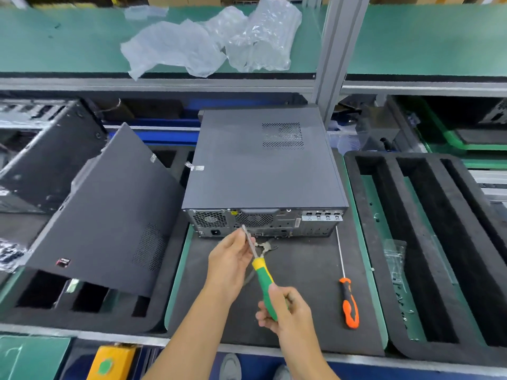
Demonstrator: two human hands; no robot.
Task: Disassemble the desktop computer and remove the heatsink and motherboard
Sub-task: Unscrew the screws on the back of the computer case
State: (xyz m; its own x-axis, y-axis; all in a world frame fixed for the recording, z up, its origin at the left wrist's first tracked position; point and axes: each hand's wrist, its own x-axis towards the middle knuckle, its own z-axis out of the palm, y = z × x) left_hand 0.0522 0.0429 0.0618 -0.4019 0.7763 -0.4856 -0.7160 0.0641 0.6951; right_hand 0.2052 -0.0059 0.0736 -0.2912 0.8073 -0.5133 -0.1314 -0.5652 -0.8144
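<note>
A dark grey desktop computer case (pixel 260 165) lies flat on a black mat (pixel 307 292), its cover closed and its rear panel with fan grilles and ports facing me. My right hand (pixel 288 308) grips the green and yellow handle of a screwdriver (pixel 262 278). My left hand (pixel 233 259) pinches the screwdriver's metal shaft near its tip, just in front of the rear panel. The heatsink and motherboard are hidden inside the case.
An orange and black long screwdriver (pixel 348 300) lies on the mat to the right. Pliers (pixel 264 246) lie behind my left hand. A loose grey side panel (pixel 109 215) leans on the left foam tray (pixel 82 316). A black foam tray (pixel 428 242) sits right; plastic wrap (pixel 214 42) lies on the shelf.
</note>
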